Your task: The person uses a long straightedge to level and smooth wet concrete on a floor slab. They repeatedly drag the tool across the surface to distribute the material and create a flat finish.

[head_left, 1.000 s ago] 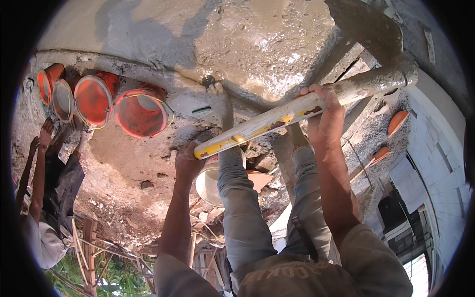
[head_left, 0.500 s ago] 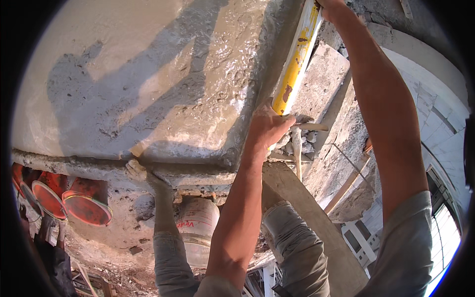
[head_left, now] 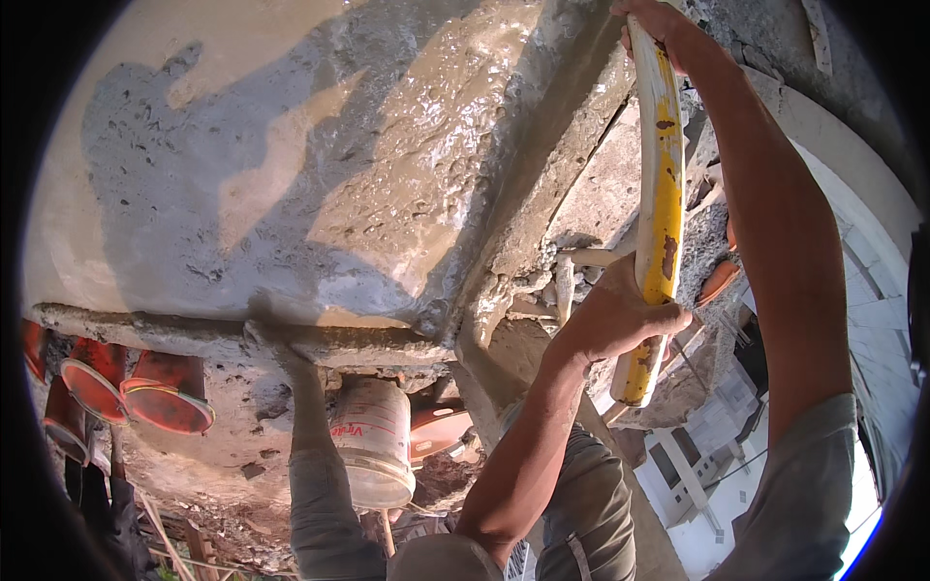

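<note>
My left hand (head_left: pixel 620 315) is closed round the lower part of a long tube (head_left: pixel 666 184) with chipped white and yellow paint. At the top of the view, my right hand (head_left: pixel 673 37) grips its far end. The tube stands out to the right of the wet concrete slab (head_left: pixel 387 184), over the rubble beside it, and its near end shows below my left hand. Wet grey concrete covers the slab, rough and glossy on the right, smoother on the left. My shadow falls across it.
A raised concrete edge (head_left: pixel 174 327) borders the slab's near side. My muddy foot (head_left: pixel 276 334) rests there. Several red-orange buckets (head_left: pixel 167 392) stand at lower left, and a white bucket (head_left: pixel 373 441) hangs or stands below the edge. A T-shaped wooden piece (head_left: pixel 586 258) lies among stones.
Both hands have carried the tube to the right, away from the slab's edge. Its near end has come closer to me. My view has shifted slightly.
</note>
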The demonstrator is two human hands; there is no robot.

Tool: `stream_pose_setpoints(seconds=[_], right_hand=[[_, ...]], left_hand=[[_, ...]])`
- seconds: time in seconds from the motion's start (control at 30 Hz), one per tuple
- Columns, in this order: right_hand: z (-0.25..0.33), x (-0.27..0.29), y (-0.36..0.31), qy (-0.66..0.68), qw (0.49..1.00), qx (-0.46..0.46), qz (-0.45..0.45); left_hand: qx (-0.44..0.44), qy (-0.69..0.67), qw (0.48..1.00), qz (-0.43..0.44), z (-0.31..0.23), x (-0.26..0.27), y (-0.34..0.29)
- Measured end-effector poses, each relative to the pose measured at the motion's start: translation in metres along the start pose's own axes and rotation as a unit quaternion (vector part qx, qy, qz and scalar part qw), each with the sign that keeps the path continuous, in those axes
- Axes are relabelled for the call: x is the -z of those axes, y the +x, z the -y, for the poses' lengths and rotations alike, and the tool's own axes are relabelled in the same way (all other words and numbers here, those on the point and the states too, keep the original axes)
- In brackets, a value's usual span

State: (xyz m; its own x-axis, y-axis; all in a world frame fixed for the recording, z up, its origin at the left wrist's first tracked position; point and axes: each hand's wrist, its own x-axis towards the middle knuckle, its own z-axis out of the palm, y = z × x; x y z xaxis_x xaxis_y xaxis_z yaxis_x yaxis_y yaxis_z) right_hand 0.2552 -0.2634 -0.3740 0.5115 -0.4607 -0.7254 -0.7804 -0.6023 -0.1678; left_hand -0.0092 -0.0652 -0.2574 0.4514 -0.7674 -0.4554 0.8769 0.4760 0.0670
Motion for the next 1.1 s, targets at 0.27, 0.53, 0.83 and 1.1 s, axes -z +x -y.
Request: stream_pose_setpoints(seconds=[0.27, 0.53, 0.83, 1.1], right_hand=[[-0.053, -0.066, -0.011, -0.047, 0.994, 0.078, 0.067], [-0.037, -0.113, -0.144, 0.094, 0.993, -0.053, 0.053], [-0.032, -0.149, -0.214, 0.036, 0.996, -0.027, 0.072], [-0.031, -0.196, -0.247, 0.025, 0.981, -0.066, 0.182]], left_hand=[[0.049, -0.299, 0.953, -0.013, 0.036, 0.017, -0.08], [0.054, -0.28, 0.957, -0.049, 0.062, 0.022, -0.174], [0.028, -0.323, 0.944, -0.066, 0.06, -0.017, -0.246], [0.025, -0.37, 0.92, -0.123, 0.038, -0.044, -0.311]])
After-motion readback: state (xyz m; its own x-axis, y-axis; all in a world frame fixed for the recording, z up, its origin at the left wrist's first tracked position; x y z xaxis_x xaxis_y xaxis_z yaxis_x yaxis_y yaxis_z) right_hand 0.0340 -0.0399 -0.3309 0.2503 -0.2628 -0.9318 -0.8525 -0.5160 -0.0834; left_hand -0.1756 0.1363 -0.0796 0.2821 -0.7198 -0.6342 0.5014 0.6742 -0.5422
